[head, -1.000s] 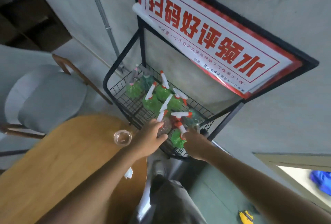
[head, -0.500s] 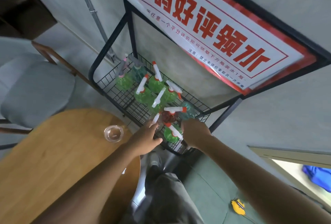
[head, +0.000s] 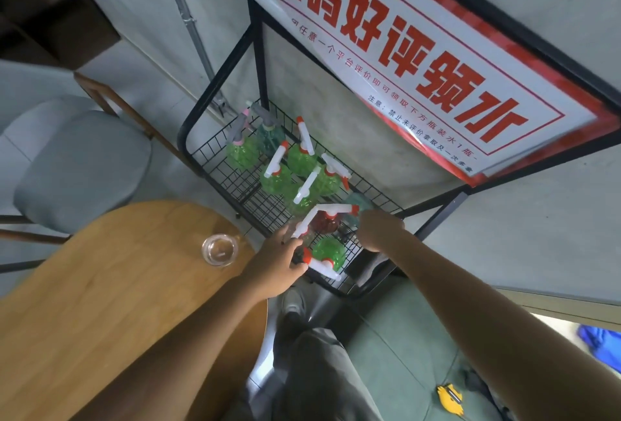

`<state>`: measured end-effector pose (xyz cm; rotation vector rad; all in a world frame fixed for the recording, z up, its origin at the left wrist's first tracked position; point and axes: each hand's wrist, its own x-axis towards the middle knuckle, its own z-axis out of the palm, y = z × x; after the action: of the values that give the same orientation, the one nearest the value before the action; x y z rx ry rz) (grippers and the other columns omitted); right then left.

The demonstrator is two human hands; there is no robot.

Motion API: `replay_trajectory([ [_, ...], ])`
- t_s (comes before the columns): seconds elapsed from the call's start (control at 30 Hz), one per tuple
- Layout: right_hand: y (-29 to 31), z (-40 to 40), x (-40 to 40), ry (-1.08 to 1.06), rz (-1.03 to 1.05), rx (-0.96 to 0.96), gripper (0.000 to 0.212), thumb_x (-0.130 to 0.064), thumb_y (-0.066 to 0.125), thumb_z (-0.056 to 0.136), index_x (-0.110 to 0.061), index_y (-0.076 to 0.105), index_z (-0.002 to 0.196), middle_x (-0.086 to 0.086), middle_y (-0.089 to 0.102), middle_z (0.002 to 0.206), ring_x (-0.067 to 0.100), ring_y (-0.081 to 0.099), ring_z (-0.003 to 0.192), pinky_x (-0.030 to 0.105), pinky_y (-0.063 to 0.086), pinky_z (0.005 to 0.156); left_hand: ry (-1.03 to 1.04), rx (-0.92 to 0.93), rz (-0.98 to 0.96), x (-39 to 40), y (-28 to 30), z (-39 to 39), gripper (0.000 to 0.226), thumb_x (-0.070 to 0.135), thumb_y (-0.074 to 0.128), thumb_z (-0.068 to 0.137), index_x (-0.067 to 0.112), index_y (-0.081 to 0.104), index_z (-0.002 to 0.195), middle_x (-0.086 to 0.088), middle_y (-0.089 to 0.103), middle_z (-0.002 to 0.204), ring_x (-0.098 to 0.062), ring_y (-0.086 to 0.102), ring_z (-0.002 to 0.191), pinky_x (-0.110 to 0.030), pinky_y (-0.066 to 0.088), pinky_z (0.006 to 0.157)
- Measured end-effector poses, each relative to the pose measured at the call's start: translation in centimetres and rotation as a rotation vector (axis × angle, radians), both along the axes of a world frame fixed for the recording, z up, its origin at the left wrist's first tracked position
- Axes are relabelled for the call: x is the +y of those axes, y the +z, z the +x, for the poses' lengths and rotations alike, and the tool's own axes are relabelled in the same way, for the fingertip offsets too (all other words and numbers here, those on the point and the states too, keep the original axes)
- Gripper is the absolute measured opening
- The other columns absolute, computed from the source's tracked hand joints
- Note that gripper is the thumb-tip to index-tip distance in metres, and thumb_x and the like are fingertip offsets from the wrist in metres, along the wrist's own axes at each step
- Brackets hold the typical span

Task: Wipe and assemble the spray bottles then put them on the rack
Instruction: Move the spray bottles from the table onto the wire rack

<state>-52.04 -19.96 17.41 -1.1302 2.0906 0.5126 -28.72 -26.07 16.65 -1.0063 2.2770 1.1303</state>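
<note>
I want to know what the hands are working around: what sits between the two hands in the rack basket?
In the head view, a red spray bottle and a green one stand between the left hand and right hand.

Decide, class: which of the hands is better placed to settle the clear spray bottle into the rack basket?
Probably the left hand: it lies against the clear spray bottle at the basket's near edge. The right hand sits farther right, by the red bottle.
</note>
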Motion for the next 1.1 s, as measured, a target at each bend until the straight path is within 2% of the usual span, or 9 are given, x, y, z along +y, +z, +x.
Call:
replay_trajectory([
  [0.07, 0.0, -1.1, -0.7, -0.006, -0.103, 0.018, 0.046, -0.012, 0.055, 0.1, -0.028, 0.048, 0.142, -0.003, 0.06, 0.078, 0.011, 0.061, 0.062, 0.024, 0.053, 0.053, 0.014, 0.003, -0.001, 0.1, 0.1, 0.3, 0.059, 0.042, 0.057, 0.102, 0.019, 0.041, 0.154, -0.002, 0.003, 0.172, -0.026, 0.012, 0.158, -0.043, 0.032, 0.121],
  [0.13, 0.3, -2.1, -1.5, 0.008, -0.095, 0.046, 0.032, -0.029, 0.058, 0.101, -0.023, 0.059, 0.133, -0.004, 0.061, 0.077, 0.011, 0.063, 0.064, 0.027, 0.058, 0.06, 0.031, 0.015, -0.005, 0.2, 0.5, 0.5, 0.056, 0.04, 0.058, 0.101, 0.018, 0.044, 0.152, -0.003, 0.005, 0.171, -0.026, 0.019, 0.156, -0.041, 0.036, 0.118],
  [0.3, 2.2, -3.2, -3.1, -0.068, -0.098, 0.013, 0.009, -0.015, 0.062, 0.098, -0.007, 0.06, 0.098, -0.003, 0.05, 0.075, 0.01, 0.051, 0.064, 0.024, 0.045, 0.063, 0.077, 0.031, -0.026, 0.6, 1.5, 0.6, 0.055, 0.039, 0.059, 0.101, 0.018, 0.047, 0.15, -0.001, 0.01, 0.17, -0.028, 0.041, 0.144, -0.036, 0.041, 0.111],
  [0.4, 1.8, -3.9, -3.7, -0.066, -0.116, 0.018, 0.012, -0.012, 0.06, 0.099, -0.005, 0.059, 0.09, -0.002, 0.05, 0.073, 0.009, 0.05, 0.061, 0.019, 0.039, 0.055, 0.096, 0.036, -0.036, 0.7, 1.8, 0.9, 0.052, 0.039, 0.058, 0.101, 0.019, 0.048, 0.148, -0.002, 0.013, 0.169, -0.027, 0.043, 0.141, -0.036, 0.041, 0.111],
  [0.5, 1.3, -4.4, -4.2, -0.074, -0.155, -0.01, 0.011, -0.01, 0.06, 0.098, -0.004, 0.069, 0.096, 0.002, 0.065, 0.079, 0.012, 0.056, 0.06, 0.02, 0.04, 0.051, 0.123, 0.031, -0.032, 0.8, 1.9, 1.1, 0.053, 0.039, 0.058, 0.1, 0.021, 0.048, 0.148, -0.003, 0.016, 0.169, -0.025, 0.04, 0.144, -0.039, 0.04, 0.114],
  [0.6, 1.0, -4.6, -4.4, -0.086, -0.17, -0.068, 0.016, -0.008, 0.062, 0.096, -0.005, 0.073, 0.107, 0.004, 0.072, 0.094, 0.015, 0.064, 0.072, 0.021, 0.046, 0.059, 0.128, 0.035, -0.04, 0.8, 2.1, 1.2, 0.052, 0.038, 0.058, 0.101, 0.02, 0.048, 0.149, -0.003, 0.019, 0.168, -0.024, 0.028, 0.152, -0.038, 0.033, 0.119],
  [0.7, 0.9, -4.8, -4.4, -0.103, -0.203, -0.086, 0.024, -0.007, 0.059, 0.097, -0.01, 0.074, 0.115, 0.004, 0.072, 0.106, 0.019, 0.068, 0.092, 0.024, 0.051, 0.075, 0.132, 0.042, -0.048, 0.8, 2.5, 1.3, 0.052, 0.036, 0.058, 0.102, 0.019, 0.046, 0.15, -0.003, 0.024, 0.166, -0.022, 0.03, 0.151, -0.032, 0.033, 0.114],
  [0.93, 2.0, -4.5, -3.8, -0.08, -0.221, -0.116, 0.027, -0.011, 0.063, 0.099, -0.016, 0.068, 0.125, 0.002, 0.067, 0.115, 0.016, 0.06, 0.092, 0.023, 0.044, 0.07, 0.128, 0.048, -0.063, 0.5, 2.9, 1.8, 0.047, 0.035, 0.055, 0.104, 0.016, 0.049, 0.146, -0.005, 0.029, 0.162, -0.022, 0.038, 0.145, -0.033, 0.036, 0.111],
  [1.1, 3.7, -3.3, -3.8, -0.08, -0.273, -0.09, 0.028, -0.008, 0.057, 0.1, -0.014, 0.07, 0.123, 0.007, 0.066, 0.121, 0.021, 0.064, 0.101, 0.032, 0.055, 0.088, 0.138, 0.068, -0.068, 0.1, 3.5, 2.6, 0.047, 0.036, 0.054, 0.104, 0.017, 0.05, 0.147, -0.005, 0.033, 0.16, -0.022, 0.036, 0.147, -0.034, 0.031, 0.115],
])
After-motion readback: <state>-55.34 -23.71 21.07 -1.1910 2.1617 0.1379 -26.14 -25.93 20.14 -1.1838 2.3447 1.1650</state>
